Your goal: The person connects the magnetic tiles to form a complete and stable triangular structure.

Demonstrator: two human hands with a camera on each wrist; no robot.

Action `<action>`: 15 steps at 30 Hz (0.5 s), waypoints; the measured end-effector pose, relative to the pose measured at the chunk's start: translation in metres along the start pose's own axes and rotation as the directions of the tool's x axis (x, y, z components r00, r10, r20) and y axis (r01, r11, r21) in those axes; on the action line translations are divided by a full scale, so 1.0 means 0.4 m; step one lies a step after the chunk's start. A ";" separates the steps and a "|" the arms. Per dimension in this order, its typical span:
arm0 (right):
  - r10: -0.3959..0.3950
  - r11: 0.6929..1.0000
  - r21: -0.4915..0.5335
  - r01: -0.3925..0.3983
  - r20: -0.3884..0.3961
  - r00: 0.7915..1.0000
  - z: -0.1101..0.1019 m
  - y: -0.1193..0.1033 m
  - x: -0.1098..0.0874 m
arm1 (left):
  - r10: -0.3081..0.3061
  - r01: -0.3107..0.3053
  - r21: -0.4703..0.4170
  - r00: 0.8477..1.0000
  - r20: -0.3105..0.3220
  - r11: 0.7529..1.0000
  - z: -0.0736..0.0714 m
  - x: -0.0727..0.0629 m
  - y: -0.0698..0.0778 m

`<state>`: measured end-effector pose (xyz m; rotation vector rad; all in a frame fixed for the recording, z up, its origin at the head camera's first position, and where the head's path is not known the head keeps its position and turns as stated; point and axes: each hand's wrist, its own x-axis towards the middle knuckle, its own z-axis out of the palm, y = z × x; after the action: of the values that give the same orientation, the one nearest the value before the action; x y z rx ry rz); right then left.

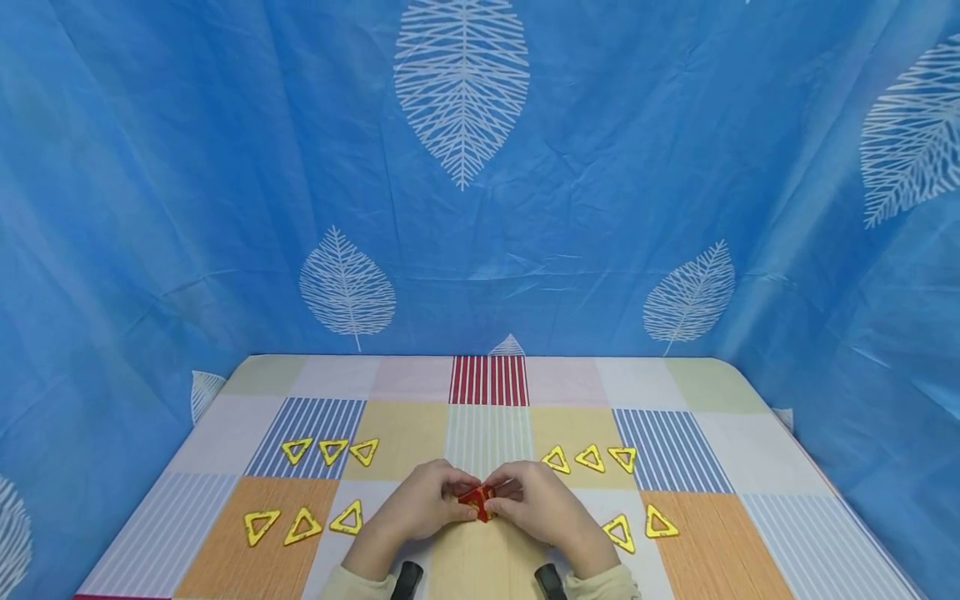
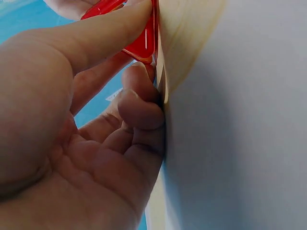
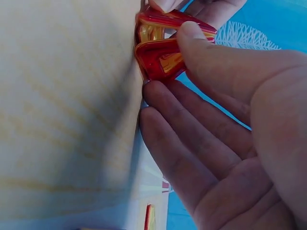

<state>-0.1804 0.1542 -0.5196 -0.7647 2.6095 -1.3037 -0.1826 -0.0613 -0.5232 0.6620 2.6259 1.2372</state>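
Red triangular frame tiles (image 1: 474, 497) stand together on the tablecloth at the front middle, tilted toward each other. My left hand (image 1: 429, 502) pinches them from the left with the thumb in front; in the left wrist view that thumb lies across a red tile (image 2: 144, 45). From the right, my right hand (image 1: 537, 502) holds them too. The right wrist view shows its thumb on the upper edge of the red triangular tiles (image 3: 158, 62), its other fingers extended behind and below. How many tiles there are is partly hidden by the fingers.
Yellow triangular frames lie flat in two rows on each side: several at the left, such as this yellow triangle (image 1: 302, 527), and several at the right, like this yellow triangle (image 1: 661, 522). A blue leaf-print curtain (image 1: 570, 208) hangs behind the patchwork tablecloth (image 1: 487, 575).
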 end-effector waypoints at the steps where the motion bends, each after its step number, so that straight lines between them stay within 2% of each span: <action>1: 0.000 1.000 0.002 0.000 0.000 1.000 0.001 0.001 0.000 | -0.002 0.002 0.002 1.000 -0.003 1.000 0.000 0.000 0.001; 8: -0.011 1.000 -0.002 0.011 -0.007 1.000 0.003 0.003 0.000 | -0.004 0.005 0.022 0.999 -0.033 1.000 0.002 -0.001 0.001; 15: 0.031 1.000 0.004 -0.030 -0.011 0.999 0.009 0.005 0.000 | 0.007 -0.006 0.018 0.999 -0.046 1.000 0.002 0.003 -0.007</action>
<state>-0.1798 0.1527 -0.5234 -0.7162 2.6155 -1.3086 -0.1844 -0.0618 -0.5256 0.6529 2.6767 1.2472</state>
